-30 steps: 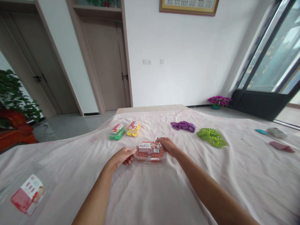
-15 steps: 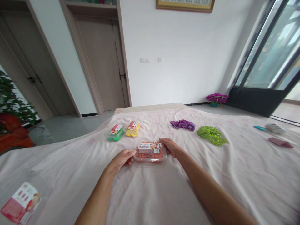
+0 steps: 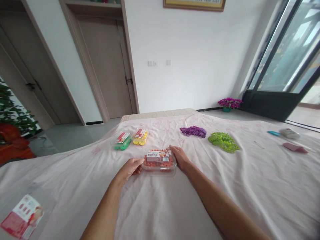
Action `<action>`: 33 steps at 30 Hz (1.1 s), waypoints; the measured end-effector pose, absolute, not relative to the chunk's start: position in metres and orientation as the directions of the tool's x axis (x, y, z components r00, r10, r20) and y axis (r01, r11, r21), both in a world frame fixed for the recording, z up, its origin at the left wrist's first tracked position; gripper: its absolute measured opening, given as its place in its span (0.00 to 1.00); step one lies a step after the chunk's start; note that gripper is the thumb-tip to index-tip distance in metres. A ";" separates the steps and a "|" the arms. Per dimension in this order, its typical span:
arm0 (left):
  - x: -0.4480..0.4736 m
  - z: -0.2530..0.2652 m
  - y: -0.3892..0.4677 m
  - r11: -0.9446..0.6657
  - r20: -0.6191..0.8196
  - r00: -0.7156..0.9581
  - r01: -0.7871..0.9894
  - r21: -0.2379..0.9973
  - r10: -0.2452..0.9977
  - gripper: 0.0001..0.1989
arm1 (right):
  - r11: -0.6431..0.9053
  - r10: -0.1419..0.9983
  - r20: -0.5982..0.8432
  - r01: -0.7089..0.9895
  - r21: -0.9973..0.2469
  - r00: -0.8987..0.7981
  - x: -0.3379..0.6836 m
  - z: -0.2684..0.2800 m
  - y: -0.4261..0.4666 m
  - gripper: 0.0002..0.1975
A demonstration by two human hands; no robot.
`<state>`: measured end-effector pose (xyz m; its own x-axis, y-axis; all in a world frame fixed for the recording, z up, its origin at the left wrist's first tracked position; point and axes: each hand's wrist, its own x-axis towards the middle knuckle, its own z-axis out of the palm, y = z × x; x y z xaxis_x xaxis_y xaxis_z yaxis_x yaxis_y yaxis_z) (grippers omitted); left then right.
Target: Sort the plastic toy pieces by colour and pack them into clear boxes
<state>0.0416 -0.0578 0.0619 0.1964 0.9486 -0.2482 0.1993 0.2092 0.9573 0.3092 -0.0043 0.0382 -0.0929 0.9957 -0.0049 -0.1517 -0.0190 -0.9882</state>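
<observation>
A clear plastic box (image 3: 160, 161) with a white and red label holds orange-red pieces and lies in front of me on the pale pink cloth. My left hand (image 3: 132, 167) pinches its left edge between thumb and curled fingers. At the far right corner, my right hand (image 3: 179, 157) grips the rim, its fingers partly hidden by the hand itself. Beyond the box to the left are a box of green pieces (image 3: 122, 141) and a box of yellow pieces (image 3: 140, 137), both labelled. Farther right lie a purple heap (image 3: 193, 131) and a lime-green heap (image 3: 223, 142) of small linked-looking pieces.
A clear labelled lid or package (image 3: 23, 215) rests at the near left. Toward the right edge are a white packet (image 3: 289, 133), a blue strip (image 3: 273, 133), a folded pink item (image 3: 295, 147) and a thin stick (image 3: 259, 144). The cloth (image 3: 160, 213) is wrinkled.
The view has shifted slightly. My right hand's fingers have moved a little at the box's far right corner, while the left hand keeps its place on the left edge.
</observation>
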 end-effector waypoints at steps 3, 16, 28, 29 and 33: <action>0.041 0.068 -0.058 0.214 -0.254 0.153 0.238 0.947 0.955 0.28 | 0.087 0.990 0.106 -0.187 -0.979 -0.094 0.310 0.039 -0.013 0.26; 0.044 0.077 -0.051 0.221 -0.236 0.042 0.228 0.948 0.971 0.25 | -0.012 0.981 0.049 -0.307 -0.952 -0.188 0.315 0.037 -0.014 0.23; 0.066 0.079 -0.055 0.228 -0.160 0.316 -0.191 0.955 0.935 0.30 | -0.066 0.982 0.025 -0.466 -0.883 -0.187 0.312 0.043 -0.017 0.19; 0.065 0.079 -0.054 0.250 -0.189 0.280 -0.204 0.946 0.941 0.29 | -0.067 0.984 0.020 -0.476 -0.877 -0.176 0.313 0.043 -0.016 0.18; 0.049 0.088 -0.042 0.260 -0.260 0.050 -0.372 0.891 0.964 0.23 | -0.102 0.988 -0.030 -0.487 -0.868 -0.154 0.319 0.039 -0.010 0.15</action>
